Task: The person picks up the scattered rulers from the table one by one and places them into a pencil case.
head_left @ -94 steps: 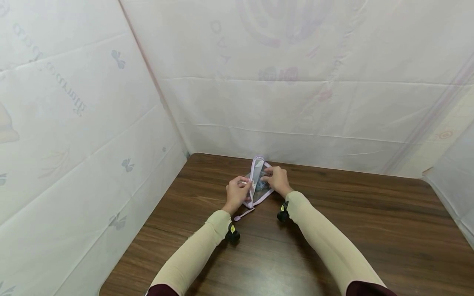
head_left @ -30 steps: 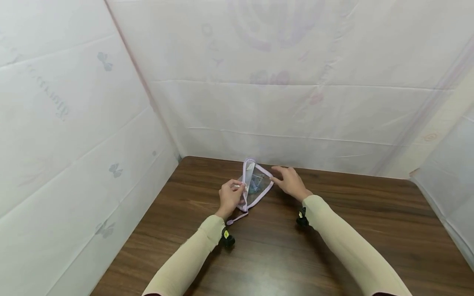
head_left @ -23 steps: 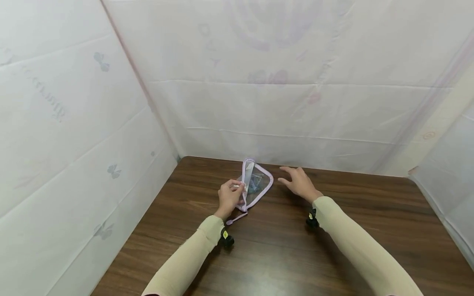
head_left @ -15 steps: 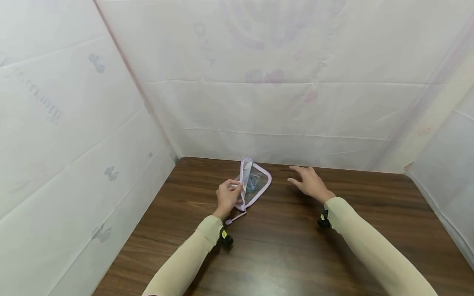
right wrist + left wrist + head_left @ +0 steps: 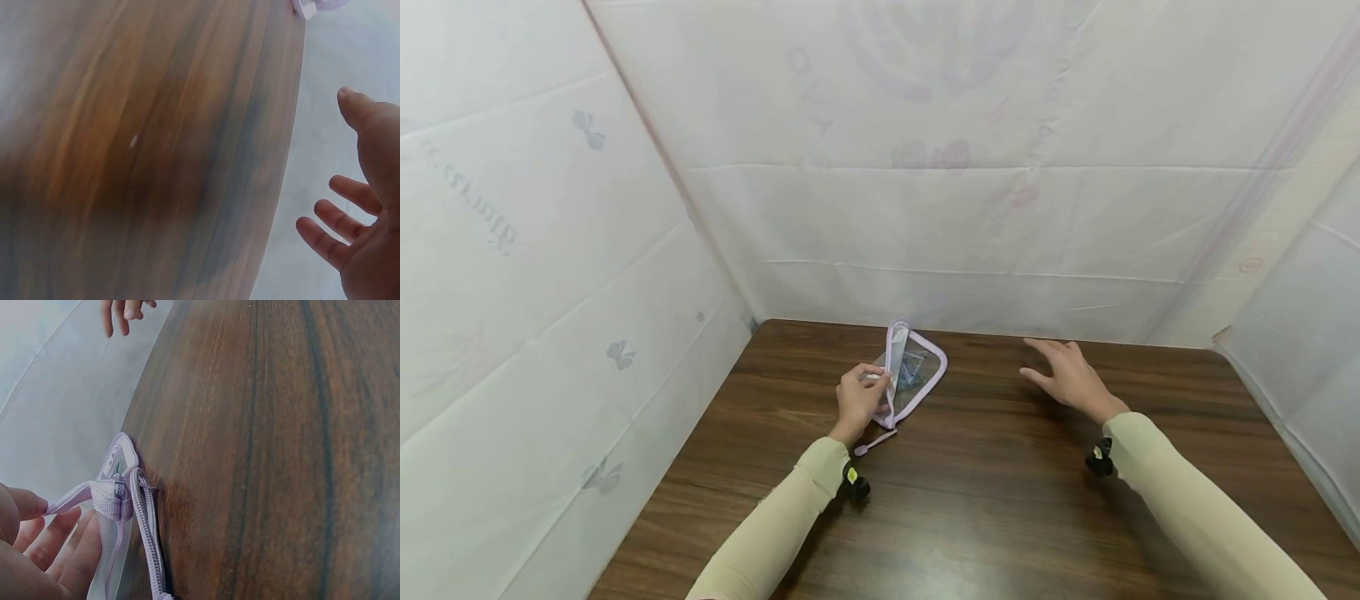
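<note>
A see-through zip pouch with lilac edging stands near the table's back edge, its mouth spread toward the left. Pale blue triangular pieces show through its side; their exact kind is unclear. My left hand pinches the mouth's edge between thumb and fingers. The left wrist view shows the lilac zipper beside those fingers. A lilac strap trails from the pouch's lower corner onto the wood. My right hand hovers well right of the pouch, fingers spread loosely and holding nothing, also visible in the right wrist view.
The brown wooden table reaches to a white printed sheet hanging right behind it. Similar sheeting walls off the left side and the right side. A small black camera sits under the left wrist.
My right hand has left the inside of the pouch and moved right, its fingers parting. My left hand has kept its grip on the pouch. The head view has shifted slightly.
</note>
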Demonstrator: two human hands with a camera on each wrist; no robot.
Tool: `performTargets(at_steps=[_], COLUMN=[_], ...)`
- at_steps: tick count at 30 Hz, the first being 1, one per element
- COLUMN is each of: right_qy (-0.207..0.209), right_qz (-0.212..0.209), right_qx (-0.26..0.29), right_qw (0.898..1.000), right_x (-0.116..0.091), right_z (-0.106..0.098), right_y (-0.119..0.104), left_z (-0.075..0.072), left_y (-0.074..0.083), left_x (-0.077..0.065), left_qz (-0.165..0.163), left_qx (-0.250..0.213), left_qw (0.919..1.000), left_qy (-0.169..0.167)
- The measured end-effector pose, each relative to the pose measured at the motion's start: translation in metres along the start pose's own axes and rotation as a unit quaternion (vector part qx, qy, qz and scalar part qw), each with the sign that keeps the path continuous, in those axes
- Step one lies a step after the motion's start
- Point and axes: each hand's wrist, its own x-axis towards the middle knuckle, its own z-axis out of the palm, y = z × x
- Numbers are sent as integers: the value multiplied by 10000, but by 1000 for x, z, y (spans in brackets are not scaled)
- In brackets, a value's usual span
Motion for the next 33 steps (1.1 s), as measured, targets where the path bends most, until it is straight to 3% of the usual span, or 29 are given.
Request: performTargets(at_steps=[20,33], right_qy=[285,374], right_qz=[158,298], right_qx=[-196,-310], right_qw=[9993,9984], right_x=[-57,-75], right_z=[-40,-53], right_y=[47,60], left_z=[2,1], left_y=[2,1], left_x=[-3,0], left_qz=[-82,-107], left_qx=[58,28], left_qw=[9999,9999], left_qy=[-78,-131])
